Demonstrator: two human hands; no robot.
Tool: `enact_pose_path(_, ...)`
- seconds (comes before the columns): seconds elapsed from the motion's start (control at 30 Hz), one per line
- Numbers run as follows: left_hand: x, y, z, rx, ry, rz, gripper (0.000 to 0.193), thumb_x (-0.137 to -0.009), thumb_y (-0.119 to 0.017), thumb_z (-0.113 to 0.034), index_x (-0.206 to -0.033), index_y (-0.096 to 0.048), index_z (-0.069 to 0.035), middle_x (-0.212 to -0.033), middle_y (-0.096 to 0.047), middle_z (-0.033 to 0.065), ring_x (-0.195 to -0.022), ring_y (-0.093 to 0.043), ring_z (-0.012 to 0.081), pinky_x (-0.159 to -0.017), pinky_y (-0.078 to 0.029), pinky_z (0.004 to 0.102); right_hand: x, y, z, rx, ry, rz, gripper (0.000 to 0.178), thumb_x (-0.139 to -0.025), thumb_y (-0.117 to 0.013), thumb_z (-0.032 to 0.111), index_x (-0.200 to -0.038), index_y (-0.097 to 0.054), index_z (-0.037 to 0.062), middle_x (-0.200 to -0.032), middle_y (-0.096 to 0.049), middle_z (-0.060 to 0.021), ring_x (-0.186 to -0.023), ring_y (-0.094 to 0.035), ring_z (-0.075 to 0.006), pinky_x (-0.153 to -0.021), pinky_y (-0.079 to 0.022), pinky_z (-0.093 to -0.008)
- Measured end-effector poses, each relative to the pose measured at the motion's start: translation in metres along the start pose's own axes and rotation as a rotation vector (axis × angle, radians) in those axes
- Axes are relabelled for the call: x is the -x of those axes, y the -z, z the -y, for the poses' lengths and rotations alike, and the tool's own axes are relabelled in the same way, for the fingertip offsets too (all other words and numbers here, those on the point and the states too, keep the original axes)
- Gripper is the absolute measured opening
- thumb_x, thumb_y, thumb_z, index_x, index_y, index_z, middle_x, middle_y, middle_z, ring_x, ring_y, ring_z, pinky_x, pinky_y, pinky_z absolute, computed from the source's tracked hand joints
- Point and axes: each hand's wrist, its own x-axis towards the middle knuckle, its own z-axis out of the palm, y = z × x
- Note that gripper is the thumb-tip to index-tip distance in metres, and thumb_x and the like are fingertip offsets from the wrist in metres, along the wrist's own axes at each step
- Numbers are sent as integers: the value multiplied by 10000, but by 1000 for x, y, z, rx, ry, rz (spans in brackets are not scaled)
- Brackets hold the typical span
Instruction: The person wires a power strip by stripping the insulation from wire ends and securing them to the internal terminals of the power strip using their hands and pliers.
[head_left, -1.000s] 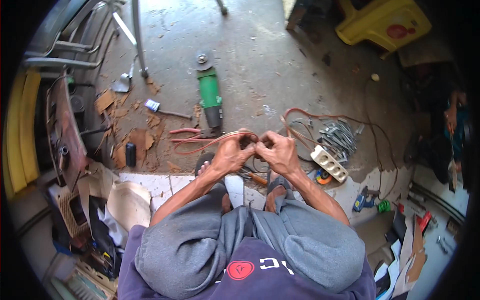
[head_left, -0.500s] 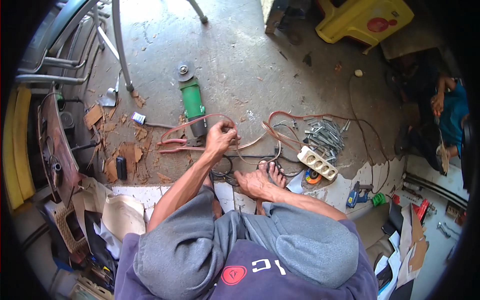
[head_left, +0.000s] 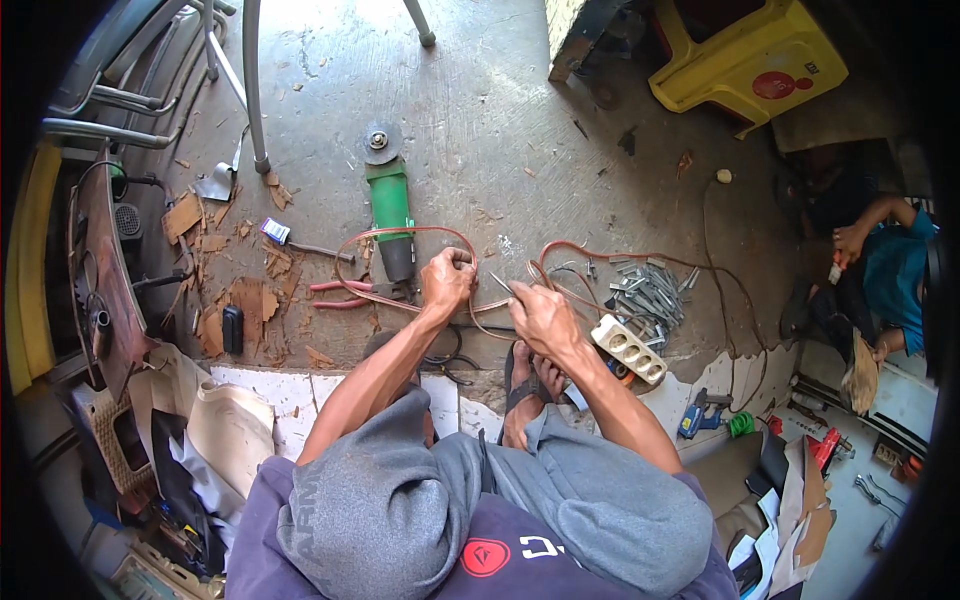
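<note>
My left hand [head_left: 446, 284] is closed in a pinch on a thin reddish electric cable [head_left: 420, 229], which loops out to the left and runs on to the right. Just right of it, my right hand [head_left: 545, 318] grips a thin pointed metal tool [head_left: 501, 284]; its tip points toward the cable, and the rest is hidden in the fingers. Beyond my left hand a green angle grinder [head_left: 389, 200] lies on the floor, disc away from me. Red-handled pliers [head_left: 342, 294] lie left of my left hand. A white socket strip [head_left: 628, 349] is beside my right forearm.
Metal pieces [head_left: 645, 295] are heaped at right, near a blue glue gun-like tool [head_left: 703, 414]. Torn brown scraps [head_left: 250, 305] litter the left floor. A metal-legged chair [head_left: 254, 90] stands far left; a yellow stool [head_left: 750, 65] lies far right. Another person [head_left: 885, 265] sits at right.
My right hand has come up from beside my foot to near my left hand, now with the pointed metal tool showing. My left hand keeps its pinch on the cable.
</note>
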Motion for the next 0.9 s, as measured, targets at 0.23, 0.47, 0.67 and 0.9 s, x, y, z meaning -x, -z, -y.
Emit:
enact_pose_path(0.23, 0, -4, 0, -125, -69, -115, 248, -792, -716, -108, -986, -647, 30, -811, -730, 162, -752, -732, 244, -677, -572, 368, -30, -17, 14, 102, -152, 183, 287, -933, -547, 226, -1106, -680, 40, -829, -679, -266, -817, -680, -445, -769, -540, -524)
enact_pose_path(0.47, 2, -7, -1, -53, -70, -149, 249, -764, -684, -102, -957, -622, 44, -799, -690, 248, -744, -710, 355, -699, -548, 439, -42, -25, 27, 236, -210, 232, 268, -926, -534, 246, -898, -673, 19, -802, -675, -277, -787, -684, -461, -726, -545, -554)
enact_pose_path(0.67, -1, -13, 12, -115, -198, -217, 273, -764, -684, -95, -979, -606, 54, -810, -679, 275, -791, -693, 435, -720, -542, 475, -50, -23, 46, 232, -296, 312, 299, -899, -514, 224, -894, -691, -17, -855, -664, -362, -837, -678, -526, -741, -549, -582)
enact_pose_path(0.9, 8, -10, 14, -54, -185, -105, 276, -805, -700, -132, -994, -595, 39, -821, -681, 274, -829, -696, 436, -739, -540, 477, -71, -12, 57, 266, -384, 535, 364, -895, -540, 262, -1054, -682, -33, -1065, -660, -352, -1001, -662, -510, -865, -538, -556)
